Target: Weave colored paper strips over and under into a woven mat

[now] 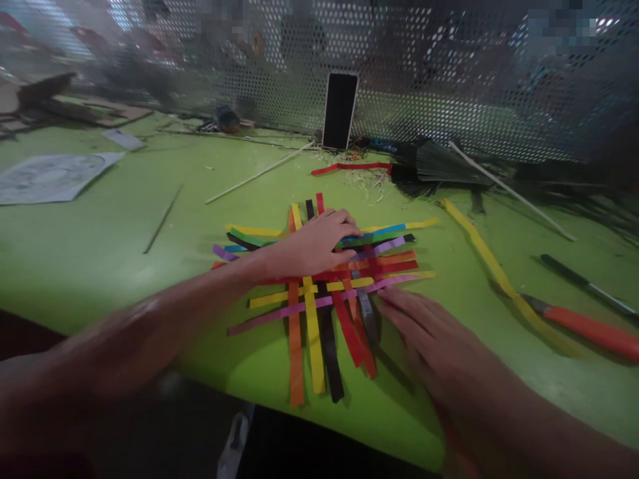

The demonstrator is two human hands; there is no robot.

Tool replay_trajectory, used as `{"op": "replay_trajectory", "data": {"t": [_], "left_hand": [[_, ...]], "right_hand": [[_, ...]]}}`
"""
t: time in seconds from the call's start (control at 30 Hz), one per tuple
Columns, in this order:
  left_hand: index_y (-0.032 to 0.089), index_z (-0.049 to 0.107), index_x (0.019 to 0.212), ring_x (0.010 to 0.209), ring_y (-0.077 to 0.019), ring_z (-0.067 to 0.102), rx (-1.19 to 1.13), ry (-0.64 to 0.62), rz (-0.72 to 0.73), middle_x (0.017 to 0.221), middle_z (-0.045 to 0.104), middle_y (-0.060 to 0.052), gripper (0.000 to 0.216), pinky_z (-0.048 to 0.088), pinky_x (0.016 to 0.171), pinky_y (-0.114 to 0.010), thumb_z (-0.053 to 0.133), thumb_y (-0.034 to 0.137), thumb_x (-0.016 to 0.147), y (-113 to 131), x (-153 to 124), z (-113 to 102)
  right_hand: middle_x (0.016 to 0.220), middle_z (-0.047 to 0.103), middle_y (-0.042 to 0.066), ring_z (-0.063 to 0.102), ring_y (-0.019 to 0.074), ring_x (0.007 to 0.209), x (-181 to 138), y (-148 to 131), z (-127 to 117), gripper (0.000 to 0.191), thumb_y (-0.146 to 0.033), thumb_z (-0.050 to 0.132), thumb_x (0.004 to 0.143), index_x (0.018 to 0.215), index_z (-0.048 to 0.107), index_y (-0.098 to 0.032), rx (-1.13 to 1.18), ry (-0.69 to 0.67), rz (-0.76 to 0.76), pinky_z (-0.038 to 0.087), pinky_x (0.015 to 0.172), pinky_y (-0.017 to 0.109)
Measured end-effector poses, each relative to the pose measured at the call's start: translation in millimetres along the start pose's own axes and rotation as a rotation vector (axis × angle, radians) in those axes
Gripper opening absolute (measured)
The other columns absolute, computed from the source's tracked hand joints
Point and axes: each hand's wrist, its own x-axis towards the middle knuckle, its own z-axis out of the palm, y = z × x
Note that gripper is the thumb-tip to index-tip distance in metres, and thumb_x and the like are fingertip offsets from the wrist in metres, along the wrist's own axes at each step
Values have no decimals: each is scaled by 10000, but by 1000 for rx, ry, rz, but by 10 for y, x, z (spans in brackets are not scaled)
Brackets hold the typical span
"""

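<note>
Several coloured paper strips cross over and under each other in a woven mat (309,299) on the green table, their loose ends sticking out on all sides. My left hand (322,243) lies over the upper middle of the mat, fingers spread, hiding part of the weave. At the mat's lower right, my right hand (429,332) has its fingers stretched out, with the tips by a pink strip (394,282) and a grey strip (367,309). Beneath the right wrist shows a blurred reddish strip (454,436); whether the hand touches it I cannot tell.
To the right lie a loose yellow strip (479,256), an orange-handled tool (594,330) and a dark-handled tool (574,276). Behind the mat are a red strip (349,166), a propped phone (341,110), thin sticks and dark bristles (444,166). A printed sheet (50,176) lies left.
</note>
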Motion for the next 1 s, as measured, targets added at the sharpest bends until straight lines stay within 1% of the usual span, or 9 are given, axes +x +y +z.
{"op": "replay_trajectory", "data": {"t": [0.2,0.33,0.4,0.5,0.6,0.7,0.8,0.9,1.0], "left_hand": [[134,664,1295,1314,-292,526,-17,-17,-16,1365,594,-157,396,395,1160,-438,564,365,989,20,-2,-23],[138,666,1280,1307,-284,536,-49,-29,-24,1366,599,-158,387,399,1160,-441,562,369,988,3,-2,-35],[160,673,1259,1291,-277,554,-69,-25,-21,1354,608,-147,370,414,1149,-437,561,382,986,-28,-1,-28],[174,680,1237,1268,-277,577,-95,-7,-14,1337,621,-139,363,435,1131,-442,555,404,986,-69,0,-12],[190,673,1252,1286,-278,576,-100,8,22,1342,643,-127,341,428,1143,-451,562,359,977,-70,-3,-5],[214,659,1294,1311,-270,572,-104,13,21,1360,658,-110,353,422,1155,-438,556,322,973,-45,-8,-7],[191,644,1331,1318,-274,570,-114,12,-14,1371,655,-123,388,427,1150,-436,537,322,982,-25,-15,-11],[191,642,1345,1329,-276,562,-127,8,-17,1379,652,-123,399,428,1148,-435,536,322,983,-14,-21,-19],[216,645,1350,1330,-276,562,-134,0,-19,1393,648,-114,395,432,1142,-436,537,318,984,1,-23,-34]], "right_hand": [[1471,626,167,573,266,1393,10,-16,34,605,-13,415,917,1505,494,-129,-26,5,16,530,1135,492],[1415,659,196,608,296,1351,72,-73,9,464,-147,470,1006,1464,537,-107,-25,35,22,551,1106,508],[1398,669,205,618,309,1337,98,-98,-17,440,-228,476,1035,1448,555,-100,-21,31,40,566,1084,521],[1393,671,211,624,311,1330,116,-118,-36,437,-253,454,1045,1435,569,-93,-28,10,50,570,1079,520],[1406,661,216,620,315,1331,104,-122,-15,458,-188,440,1019,1454,548,-90,-44,9,41,562,1090,526],[1452,620,231,589,335,1360,66,-130,14,565,-78,438,918,1480,490,-61,-62,1,16,554,1095,547],[1466,604,234,575,349,1370,19,-153,13,650,-45,444,824,1474,461,-51,-80,-18,15,553,1095,554],[1463,607,228,567,346,1377,-21,-176,-10,666,-47,443,802,1469,453,-55,-71,-31,25,545,1108,555],[1462,611,216,564,330,1385,-36,-172,-16,632,-51,430,832,1463,461,-73,-67,-37,27,546,1112,541]]}}
